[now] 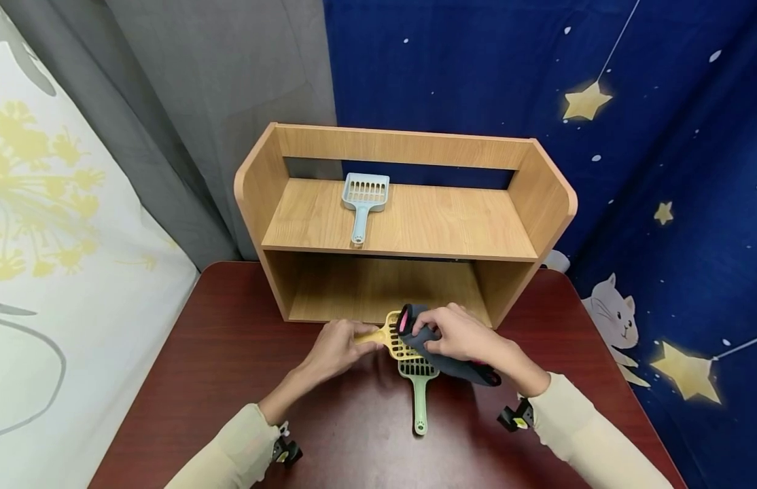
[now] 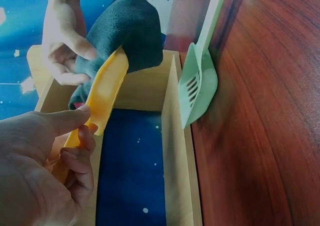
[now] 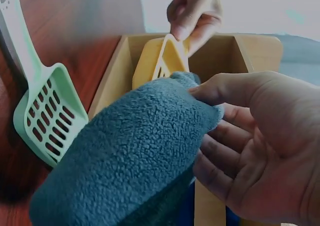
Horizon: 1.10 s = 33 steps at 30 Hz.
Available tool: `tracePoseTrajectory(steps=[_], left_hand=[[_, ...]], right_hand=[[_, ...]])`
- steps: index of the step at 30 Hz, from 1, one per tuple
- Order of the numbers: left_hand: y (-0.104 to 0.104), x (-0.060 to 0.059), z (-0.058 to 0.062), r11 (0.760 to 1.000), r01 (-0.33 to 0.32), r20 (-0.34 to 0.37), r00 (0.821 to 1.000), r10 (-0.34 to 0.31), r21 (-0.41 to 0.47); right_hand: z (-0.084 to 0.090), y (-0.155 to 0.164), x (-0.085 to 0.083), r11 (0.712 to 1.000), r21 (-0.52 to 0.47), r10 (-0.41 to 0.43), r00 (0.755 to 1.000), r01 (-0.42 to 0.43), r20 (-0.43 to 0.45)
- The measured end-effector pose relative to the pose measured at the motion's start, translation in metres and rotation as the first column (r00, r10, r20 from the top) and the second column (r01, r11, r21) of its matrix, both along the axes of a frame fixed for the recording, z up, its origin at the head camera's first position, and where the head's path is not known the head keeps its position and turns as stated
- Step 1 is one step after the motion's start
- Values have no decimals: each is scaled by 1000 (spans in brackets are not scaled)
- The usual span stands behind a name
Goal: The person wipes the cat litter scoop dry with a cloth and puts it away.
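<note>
A yellow slotted litter scoop [image 1: 393,334] is held by its handle in my left hand [image 1: 338,348], raised over the table in front of the shelf. My right hand [image 1: 454,331] grips a dark grey-blue fleecy cloth [image 1: 453,365] with a dark edge and a bit of pink, and the cloth overlaps the right side of the yellow scoop. In the right wrist view the cloth [image 3: 130,151] hides much of the scoop's slotted pan. Below them, a green litter scoop [image 1: 420,397] lies on the table, handle toward me.
A two-tier wooden shelf [image 1: 409,251] stands at the back of the table [image 1: 232,380]. On its upper board lies a light blue litter scoop [image 1: 361,207], handle forward. Behind hang grey [image 1: 232,68] and star-patterned blue curtains [image 1: 476,68].
</note>
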<state>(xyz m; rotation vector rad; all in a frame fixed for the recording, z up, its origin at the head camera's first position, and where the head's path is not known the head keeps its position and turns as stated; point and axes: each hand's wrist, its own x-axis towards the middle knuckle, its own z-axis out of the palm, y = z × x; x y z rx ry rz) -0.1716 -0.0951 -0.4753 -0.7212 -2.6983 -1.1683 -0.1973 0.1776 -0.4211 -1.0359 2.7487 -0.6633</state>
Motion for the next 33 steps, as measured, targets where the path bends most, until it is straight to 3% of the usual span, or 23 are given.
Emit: tracePoseTrajectory(steps=[2,5,9,15,22,28,33], left_hand=[[0,-1,1,1000,-5,1,1000,5,13],[-2,-2,3,1000,-10,25,1000,9,26],[-5,-3,5,999,-4,73,997,1,33],[-10,-5,8,1000,9,79,997,-10,14],[-17,-7,12,999,-23,109,994,20,28],[-19,-9,14,998,-57,80,995,54,28],[-16,-10,16,995,-86,49,995,84,42]], right_hand=[[3,7,-1,999,-25,-27,1000,28,4],[4,20,-2,989,-140,-36,998,44,57],[-1,39,-3,950,-304,-40,992,74,118],[-6,62,-3,888,-425,-103,976,176,189],[-2,81,6,802,-520,-234,955,295,180],[-4,78,19,737,-602,-266,951,307,160],[-19,62,27,650,-695,-262,949,308,176]])
